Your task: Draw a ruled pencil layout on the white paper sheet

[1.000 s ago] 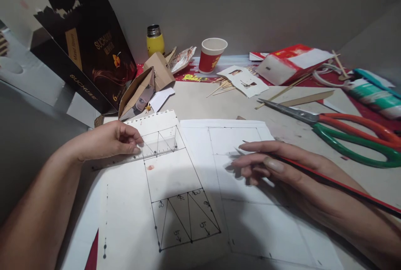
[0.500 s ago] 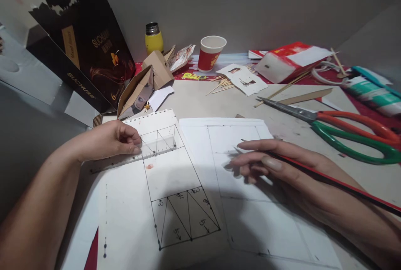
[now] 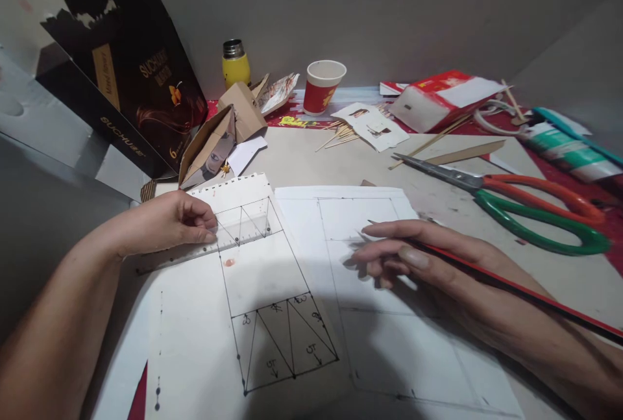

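My left hand pinches a clear ruler and presses it on a sheet of paper. Bold black lines, triangles and several handwritten numbers mark this sheet. The ruler crosses the small triangles near its upper end. Over a second white sheet, which bears thin pencilled lines, hovers my right hand. A red-and-black pencil is held between its thumb and fingers, slanting back across the palm, its tip near the forefinger. The right sheet lies beside the left one, partly in shadow.
Scissors with orange and green handles lie open at the right. Behind are a paper cup, a yellow bottle, wooden sticks and a tissue pack. A black box stands at the left, with folded cardboard.
The whole view has shifted slightly. Both hands keep their grips, and the ruler and sheets lie as before.
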{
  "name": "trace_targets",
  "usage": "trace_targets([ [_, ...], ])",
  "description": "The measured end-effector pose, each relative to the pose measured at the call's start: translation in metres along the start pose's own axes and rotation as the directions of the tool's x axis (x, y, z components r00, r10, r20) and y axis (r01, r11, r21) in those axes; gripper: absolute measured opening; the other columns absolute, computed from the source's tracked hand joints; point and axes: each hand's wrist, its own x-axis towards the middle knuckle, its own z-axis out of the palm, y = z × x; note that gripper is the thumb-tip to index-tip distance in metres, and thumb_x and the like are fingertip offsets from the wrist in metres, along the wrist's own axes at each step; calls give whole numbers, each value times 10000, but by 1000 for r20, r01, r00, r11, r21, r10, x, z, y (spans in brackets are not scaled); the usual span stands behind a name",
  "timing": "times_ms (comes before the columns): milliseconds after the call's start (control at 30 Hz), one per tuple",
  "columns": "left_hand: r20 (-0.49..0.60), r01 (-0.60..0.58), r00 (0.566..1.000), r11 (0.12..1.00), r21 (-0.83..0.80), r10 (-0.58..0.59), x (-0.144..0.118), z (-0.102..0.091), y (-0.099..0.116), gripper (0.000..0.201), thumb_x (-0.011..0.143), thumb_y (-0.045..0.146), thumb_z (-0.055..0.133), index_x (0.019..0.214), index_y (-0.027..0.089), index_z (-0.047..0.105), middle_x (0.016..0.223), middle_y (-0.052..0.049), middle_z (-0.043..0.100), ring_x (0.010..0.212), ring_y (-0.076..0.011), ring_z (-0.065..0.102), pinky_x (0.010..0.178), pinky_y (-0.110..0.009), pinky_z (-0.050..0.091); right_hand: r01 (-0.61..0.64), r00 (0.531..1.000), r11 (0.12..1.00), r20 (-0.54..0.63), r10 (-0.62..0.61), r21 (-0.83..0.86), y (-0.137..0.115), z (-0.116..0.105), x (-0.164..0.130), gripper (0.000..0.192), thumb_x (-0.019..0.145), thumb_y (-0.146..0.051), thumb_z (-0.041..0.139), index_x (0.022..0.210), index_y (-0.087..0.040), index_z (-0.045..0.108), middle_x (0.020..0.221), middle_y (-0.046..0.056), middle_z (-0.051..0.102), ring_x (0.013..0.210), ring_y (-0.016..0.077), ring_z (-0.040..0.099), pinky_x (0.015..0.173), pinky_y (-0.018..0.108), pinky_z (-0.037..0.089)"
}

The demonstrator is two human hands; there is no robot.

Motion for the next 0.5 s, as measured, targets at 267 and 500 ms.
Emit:
trace_targets([
  [267, 22, -18, 1000, 1000, 5, 18, 1, -1, -4, 276, 876, 450, 660, 773, 195, 647, 698, 24, 506, 642, -129, 418, 579, -226, 356, 108, 993, 993, 42, -110, 41, 4, -2, -5, 332, 964, -517, 606, 1152, -273, 727, 999, 81, 801, 781, 201, 717, 731, 330, 573],
  [500, 22, -19, 1000, 1000, 12, 18, 2, 1, 0, 270, 909, 423, 607, 762, 196, 614, 704, 43, 479, 668, -123, 410, 599, -205, 360, 424, 753, 897, 599, -272, -127, -5, -21, -39, 297, 980, -452, 611, 1203, -321, 758, 973, 41, 806, 834, 213, 773, 730, 253, 626],
])
